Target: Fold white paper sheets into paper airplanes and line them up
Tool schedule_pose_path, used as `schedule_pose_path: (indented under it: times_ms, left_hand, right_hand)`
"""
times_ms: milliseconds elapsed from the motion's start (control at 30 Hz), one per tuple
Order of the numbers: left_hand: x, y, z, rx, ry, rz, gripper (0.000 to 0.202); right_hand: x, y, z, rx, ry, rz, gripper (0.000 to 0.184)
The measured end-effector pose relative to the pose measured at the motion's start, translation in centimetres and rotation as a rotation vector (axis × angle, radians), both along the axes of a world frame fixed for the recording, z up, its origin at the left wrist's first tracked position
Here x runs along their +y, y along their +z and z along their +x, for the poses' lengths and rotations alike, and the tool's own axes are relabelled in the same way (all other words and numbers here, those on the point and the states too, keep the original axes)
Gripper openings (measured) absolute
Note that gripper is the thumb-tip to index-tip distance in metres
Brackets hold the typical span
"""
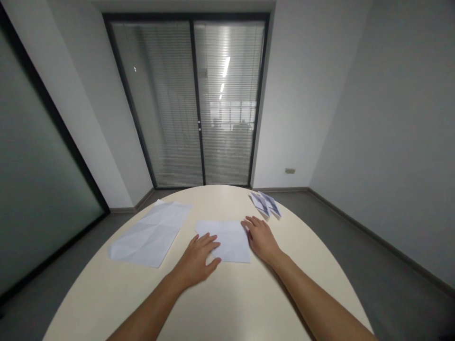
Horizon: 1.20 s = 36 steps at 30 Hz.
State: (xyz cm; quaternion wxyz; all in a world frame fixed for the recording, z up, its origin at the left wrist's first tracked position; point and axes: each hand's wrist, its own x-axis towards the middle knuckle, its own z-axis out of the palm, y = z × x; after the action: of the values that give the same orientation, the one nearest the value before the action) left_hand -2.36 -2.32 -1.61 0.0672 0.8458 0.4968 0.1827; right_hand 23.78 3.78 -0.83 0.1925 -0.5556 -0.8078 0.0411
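A folded white sheet of paper (229, 239) lies in front of me on the round cream table (227, 303). My left hand (197, 260) rests flat on the sheet's near left corner, fingers stretched out. My right hand (261, 237) lies flat along the sheet's right edge, fingers extended and apart. Neither hand holds anything.
A larger creased white sheet (151, 233) lies unfolded on the table to the left. A small printed, folded paper (266, 203) sits at the far right near the table's edge. Beyond the table are glass doors with blinds (192, 104) and grey walls.
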Motion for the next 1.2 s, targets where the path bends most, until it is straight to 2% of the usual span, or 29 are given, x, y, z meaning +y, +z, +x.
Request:
schedule_pose_path:
  times_ms: [100, 200, 300, 367, 433, 567, 867, 933, 1067, 1200]
  left_hand:
    - [-0.1, 0.2, 0.2, 0.003, 0.031, 0.004, 0.040]
    - [-0.1, 0.3, 0.3, 0.000, 0.035, 0.023, 0.036]
    - [-0.1, 0.3, 0.3, -0.008, 0.026, 0.036, 0.042]
    - [0.0, 0.3, 0.1, -0.019, 0.017, 0.044, 0.044]
    - [0.0, 0.3, 0.0, -0.031, 0.008, 0.057, 0.044]
    - [-0.1, 0.4, 0.0, -0.049, 0.004, 0.079, 0.038]
    - [0.1, 0.0, 0.2, -0.083, 0.015, 0.091, 0.027]
    - [0.2, -0.2, 0.1, -0.090, 0.015, 0.093, 0.025]
    - [0.4, -0.4, 0.1, -0.120, 0.000, 0.101, 0.020]
    - [0.7, -0.7, 0.1, -0.163, -0.035, 0.106, 0.015]
  right_hand:
    - [-0.9, 1.1, -0.4, 0.096, 0.218, 0.023, 0.042]
    - [-2.3, 2.0, -1.0, 0.093, 0.472, -0.090, 0.043]
    - [-3.0, 2.1, -1.3, 0.045, 0.556, -0.185, 0.064]
    - [-3.0, 1.8, -1.4, 0.027, 0.551, -0.215, 0.079]
    - [-2.8, 1.6, -1.3, 0.024, 0.547, -0.229, 0.083]
    - [-2.8, 1.7, -1.1, 0.041, 0.553, -0.223, 0.073]
    - [-2.8, 2.2, -0.7, 0.168, 0.569, -0.168, 0.031]
    - [-2.7, 2.2, -0.9, 0.172, 0.535, -0.165, 0.029]
    - [-2.6, 2.1, -1.4, 0.147, 0.420, -0.137, 0.037]
    - [-2.4, 1.7, -1.6, 0.089, 0.322, -0.108, 0.035]
